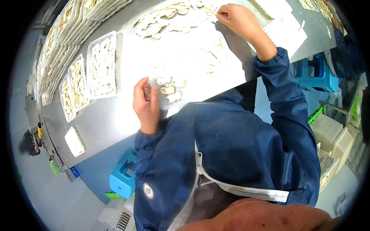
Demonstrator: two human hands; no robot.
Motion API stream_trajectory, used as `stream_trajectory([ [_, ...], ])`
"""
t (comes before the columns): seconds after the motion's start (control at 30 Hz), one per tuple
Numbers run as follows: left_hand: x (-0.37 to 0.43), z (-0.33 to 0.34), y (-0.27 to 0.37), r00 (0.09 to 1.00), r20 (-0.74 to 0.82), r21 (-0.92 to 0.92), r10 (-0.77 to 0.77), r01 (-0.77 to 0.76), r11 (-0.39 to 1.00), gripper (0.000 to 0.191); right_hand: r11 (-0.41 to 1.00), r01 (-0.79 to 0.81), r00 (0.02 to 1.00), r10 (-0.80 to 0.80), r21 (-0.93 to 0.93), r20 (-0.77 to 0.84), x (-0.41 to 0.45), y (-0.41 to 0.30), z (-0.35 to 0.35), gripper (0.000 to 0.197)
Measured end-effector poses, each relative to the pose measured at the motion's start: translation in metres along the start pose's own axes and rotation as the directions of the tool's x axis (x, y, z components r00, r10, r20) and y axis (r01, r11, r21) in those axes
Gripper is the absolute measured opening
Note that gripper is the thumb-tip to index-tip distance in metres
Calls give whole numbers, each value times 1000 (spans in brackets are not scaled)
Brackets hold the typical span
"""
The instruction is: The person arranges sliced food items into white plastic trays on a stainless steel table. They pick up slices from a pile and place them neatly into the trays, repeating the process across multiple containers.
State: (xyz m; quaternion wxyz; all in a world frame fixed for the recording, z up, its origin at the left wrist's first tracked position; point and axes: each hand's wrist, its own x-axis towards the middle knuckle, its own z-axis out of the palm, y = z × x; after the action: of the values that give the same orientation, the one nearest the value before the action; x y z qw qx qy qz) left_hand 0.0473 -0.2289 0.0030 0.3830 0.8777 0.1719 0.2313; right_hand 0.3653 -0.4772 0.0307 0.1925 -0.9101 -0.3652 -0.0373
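In my right hand (pixel 238 21), thumb and fingertips pinch a pale yellowish slice (pixel 210 11) beside a spread heap of similar slices (pixel 162 20) at the far side of the metal table. My left hand (pixel 146 104) grips the left rim of a clear plastic tray (pixel 170 104) near the table's front edge. A few curled pale pieces (pixel 170 92) lie in that tray. Between my hands, strong glare washes out much of the surface, where more slices (pixel 212 57) show in what looks like another clear tray (pixel 224 43).
Filled trays (pixel 102 66) stand at left, before tall stacks of filled trays (pixel 63 37). A white block-shaped item (pixel 74 141) lies nearer the table's left end. Printed paper (pixel 284 34) rests at right. Blue stools (pixel 124 173) and stacked trays (pixel 328 130) are below. Another person's sleeve (pixel 348 52) shows at right.
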Motion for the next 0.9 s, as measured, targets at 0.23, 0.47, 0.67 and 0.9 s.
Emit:
stream_trajectory([
  [0.23, 1, -1, 4, 997, 2, -62, -75, 75, 995, 27, 874, 246, 868, -391, 419, 305, -65, -54, -52, 12],
  [0.47, 0, 0, 2, 1000, -14, -4, 10, -10, 1000, 25, 950, 204, 817, -298, 237, 493, -82, -55, -52, 16],
  [0.67, 22, -13, 16, 995, 32, 45, -97, 95, 994, 22, 992, 82, 984, -97, 98, 149, -21, -26, -32, 19],
  [0.9, 125, 1, 32, 947, 202, 163, 251, -285, 944, 20, 985, 166, 985, -168, -53, -41, 27, -16, 26, 18],
])
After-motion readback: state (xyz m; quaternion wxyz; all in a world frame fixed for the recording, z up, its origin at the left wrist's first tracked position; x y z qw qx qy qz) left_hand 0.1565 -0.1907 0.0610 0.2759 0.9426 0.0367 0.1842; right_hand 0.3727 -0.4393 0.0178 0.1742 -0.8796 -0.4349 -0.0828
